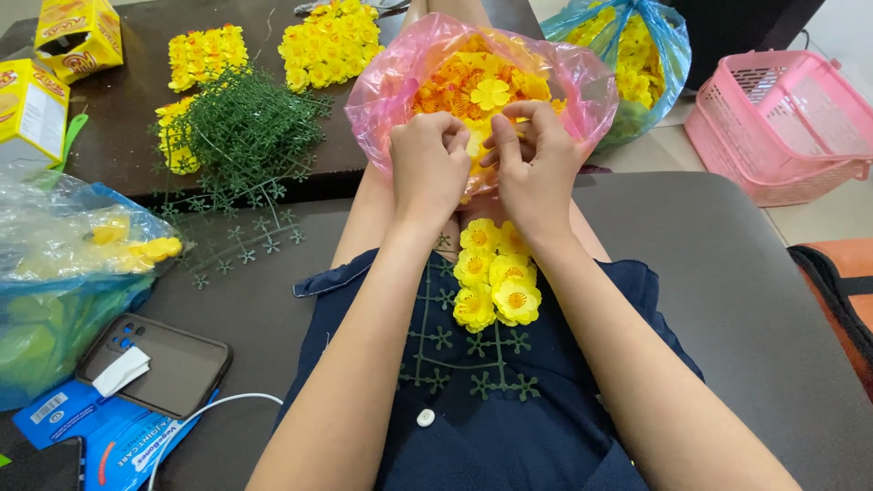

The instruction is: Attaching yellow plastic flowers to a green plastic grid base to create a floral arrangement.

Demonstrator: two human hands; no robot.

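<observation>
Pinching a small yellow flower (475,138) between both hands, left hand (427,168) and right hand (536,164) closed on it, I work at frame centre over the pink bag (382,91). A slip could drop it into the bag, or tug the green grid (455,350) off my lap.

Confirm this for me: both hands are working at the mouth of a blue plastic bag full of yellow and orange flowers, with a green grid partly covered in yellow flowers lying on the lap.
Not quite. In the head view the left hand and right hand work at a pink plastic bag, not a blue one. It does hold yellow and orange flowers, and the green grid on the lap is partly covered with yellow flowers.
</observation>
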